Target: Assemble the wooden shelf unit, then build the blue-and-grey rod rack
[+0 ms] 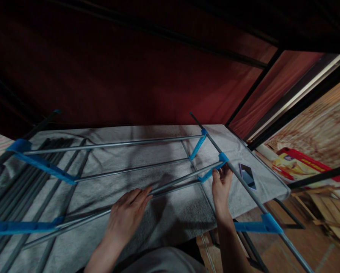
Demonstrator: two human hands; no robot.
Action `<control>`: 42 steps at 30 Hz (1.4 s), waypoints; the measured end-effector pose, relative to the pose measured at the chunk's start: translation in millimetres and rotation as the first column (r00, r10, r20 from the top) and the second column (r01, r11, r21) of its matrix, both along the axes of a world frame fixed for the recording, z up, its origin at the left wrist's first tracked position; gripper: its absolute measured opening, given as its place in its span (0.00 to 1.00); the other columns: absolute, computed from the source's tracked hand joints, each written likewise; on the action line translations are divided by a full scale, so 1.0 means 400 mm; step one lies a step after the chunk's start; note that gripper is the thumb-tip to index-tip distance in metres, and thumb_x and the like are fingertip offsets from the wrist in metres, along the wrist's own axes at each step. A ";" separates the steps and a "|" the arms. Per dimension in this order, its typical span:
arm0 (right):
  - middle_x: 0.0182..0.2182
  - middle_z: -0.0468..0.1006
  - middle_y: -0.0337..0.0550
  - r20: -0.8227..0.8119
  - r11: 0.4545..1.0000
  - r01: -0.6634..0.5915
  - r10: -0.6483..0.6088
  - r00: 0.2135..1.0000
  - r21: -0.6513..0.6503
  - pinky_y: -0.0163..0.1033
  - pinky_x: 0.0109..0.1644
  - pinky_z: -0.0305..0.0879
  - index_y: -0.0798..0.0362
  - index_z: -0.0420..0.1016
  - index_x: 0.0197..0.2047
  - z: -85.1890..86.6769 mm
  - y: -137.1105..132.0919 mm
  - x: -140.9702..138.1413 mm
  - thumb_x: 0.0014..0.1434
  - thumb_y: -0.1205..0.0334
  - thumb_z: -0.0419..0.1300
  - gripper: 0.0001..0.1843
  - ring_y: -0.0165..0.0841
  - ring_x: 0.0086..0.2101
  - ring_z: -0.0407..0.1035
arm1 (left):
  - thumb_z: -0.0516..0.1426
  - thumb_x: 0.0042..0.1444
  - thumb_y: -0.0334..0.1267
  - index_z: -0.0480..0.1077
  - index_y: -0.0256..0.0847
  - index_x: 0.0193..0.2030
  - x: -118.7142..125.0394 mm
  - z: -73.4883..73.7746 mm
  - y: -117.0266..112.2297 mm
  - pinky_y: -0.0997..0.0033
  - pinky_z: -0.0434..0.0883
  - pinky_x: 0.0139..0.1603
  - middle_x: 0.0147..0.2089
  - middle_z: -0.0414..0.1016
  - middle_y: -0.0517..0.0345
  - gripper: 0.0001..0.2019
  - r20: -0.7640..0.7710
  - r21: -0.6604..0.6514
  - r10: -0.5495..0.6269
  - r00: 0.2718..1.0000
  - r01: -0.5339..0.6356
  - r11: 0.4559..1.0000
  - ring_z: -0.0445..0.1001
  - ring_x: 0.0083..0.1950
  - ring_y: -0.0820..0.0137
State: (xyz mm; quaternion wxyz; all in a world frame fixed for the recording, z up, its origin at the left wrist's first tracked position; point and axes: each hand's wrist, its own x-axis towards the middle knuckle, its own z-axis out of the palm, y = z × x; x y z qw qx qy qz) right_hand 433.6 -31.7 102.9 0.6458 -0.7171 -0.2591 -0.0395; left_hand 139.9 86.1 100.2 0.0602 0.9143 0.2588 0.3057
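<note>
A rack frame of grey metal rods (121,144) joined by blue plastic connectors (213,170) stands over a grey cloth-covered surface (147,216). My left hand (127,212) lies on a horizontal rod (175,181) near its middle, fingers stretched along it. My right hand (221,184) has its fingers closed on the blue connector where that rod meets the slanted side pole (243,184).
A dark phone (247,176) lies on the cloth just right of the side pole. Loose dark rods (16,182) lie at the left. A red and yellow package (300,165) sits on wooden planks at the right. Dark red fabric hangs behind.
</note>
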 end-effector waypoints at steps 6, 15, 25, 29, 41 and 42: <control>0.63 0.66 0.56 0.006 1.000 0.003 -0.003 1.000 -0.016 0.50 0.64 0.62 0.51 0.59 0.67 -0.004 -0.002 0.003 0.60 0.51 0.55 0.33 0.40 0.58 0.66 | 0.50 0.70 0.42 0.73 0.43 0.55 -0.002 0.004 -0.002 0.67 0.75 0.40 0.40 0.79 0.55 0.15 -0.022 0.048 0.011 1.000 -0.010 0.999 0.78 0.37 0.67; 0.63 0.67 0.57 0.000 0.999 0.008 -0.008 1.000 -0.035 0.50 0.63 0.64 0.50 0.58 0.67 -0.011 -0.005 0.007 0.60 0.50 0.54 0.34 0.41 0.57 0.68 | 0.50 0.70 0.40 0.74 0.42 0.52 0.003 0.050 -0.004 0.67 0.72 0.39 0.38 0.79 0.56 0.13 -0.004 0.105 0.014 1.000 -0.013 0.994 0.77 0.35 0.67; 0.61 0.69 0.51 -0.096 0.991 -0.024 0.037 0.995 0.131 0.49 0.63 0.62 0.48 0.66 0.64 -0.011 -0.002 0.017 0.56 0.54 0.60 0.32 0.40 0.56 0.69 | 0.52 0.69 0.36 0.73 0.40 0.52 -0.002 0.083 -0.003 0.67 0.71 0.37 0.37 0.79 0.57 0.11 -0.046 0.170 -0.002 0.999 0.010 0.985 0.76 0.33 0.68; 0.61 0.70 0.50 -0.097 0.988 -0.031 0.046 0.994 0.153 0.49 0.63 0.62 0.47 0.66 0.64 -0.013 -0.002 0.017 0.55 0.55 0.60 0.32 0.40 0.56 0.69 | 0.52 0.68 0.34 0.73 0.39 0.51 -0.002 0.095 -0.005 0.65 0.71 0.37 0.38 0.78 0.57 0.11 -0.077 0.161 0.002 0.997 0.010 0.987 0.76 0.34 0.67; 0.59 0.72 0.51 -0.097 0.990 -0.017 0.030 0.995 0.138 0.49 0.62 0.63 0.48 0.68 0.62 -0.017 -0.004 0.021 0.55 0.56 0.61 0.30 0.39 0.53 0.70 | 0.54 0.67 0.33 0.74 0.39 0.51 0.001 0.113 -0.022 0.65 0.70 0.39 0.37 0.78 0.56 0.10 -0.100 0.116 0.050 0.994 -0.038 0.993 0.76 0.35 0.67; 0.58 0.72 0.51 -0.096 0.990 -0.018 0.032 0.995 0.143 0.49 0.62 0.63 0.49 0.68 0.61 -0.015 -0.004 0.019 0.55 0.56 0.61 0.30 0.39 0.53 0.70 | 0.54 0.67 0.33 0.74 0.40 0.51 0.002 0.115 -0.022 0.65 0.70 0.39 0.37 0.78 0.56 0.10 -0.104 0.115 0.054 0.993 -0.042 0.992 0.75 0.35 0.67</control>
